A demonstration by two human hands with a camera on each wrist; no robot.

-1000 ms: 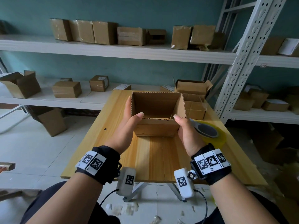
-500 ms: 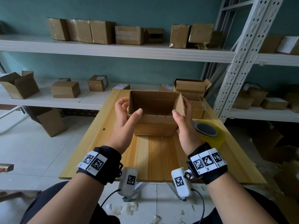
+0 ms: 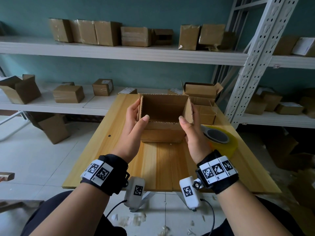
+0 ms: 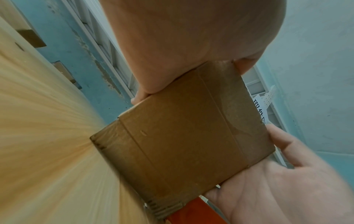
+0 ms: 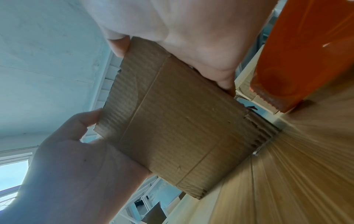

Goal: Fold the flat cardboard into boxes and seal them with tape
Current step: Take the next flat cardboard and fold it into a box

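An open-topped brown cardboard box (image 3: 163,132) stands on the wooden table (image 3: 160,167), its flaps upright. My left hand (image 3: 139,113) grips its left wall, thumb over the near rim and fingers behind the side flap. On the right wall my right hand (image 3: 188,114) holds the same way. In the left wrist view the box (image 4: 182,136) sits between my left hand (image 4: 191,37) and my right hand (image 4: 268,181). In the right wrist view the box (image 5: 172,121) lies under my right hand (image 5: 201,37), with my left hand (image 5: 76,166) opposite. The box's underside is hidden.
A yellow tape roll (image 3: 219,138) lies on the table just right of my right hand. Stacked cardboard boxes (image 3: 201,99) stand at the table's far right corner. White shelves (image 3: 119,51) with several boxes run behind. Paper scraps litter the floor below.
Both hands have slid up the box's sides and now wrap its walls with thumbs on the near rim. The box has shifted slightly away from me.
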